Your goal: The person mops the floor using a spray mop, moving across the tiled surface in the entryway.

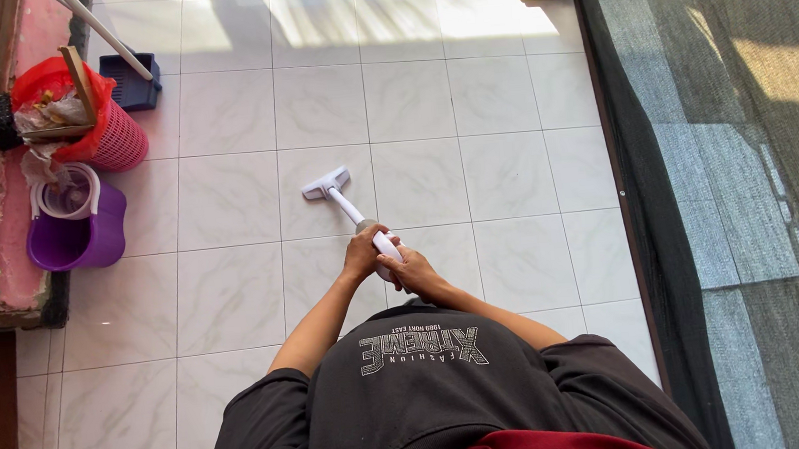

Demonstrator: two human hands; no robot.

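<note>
I look straight down at a white tiled floor (409, 100). My left hand (362, 253) and my right hand (410, 269) both grip the white handle (357, 214) of a floor wiper. Its flat white head (325, 183) rests on the tiles in front of me, tilted slightly to the left. My left hand sits higher along the handle, my right hand just behind it near the handle's end. My black shirt fills the bottom of the view.
A purple mop bucket (77, 236) stands at the left by a pink basket with a red bag (92, 120). A dark blue dustpan (132, 81) with a white stick lies behind. Dark mesh netting (729, 180) runs along the right side.
</note>
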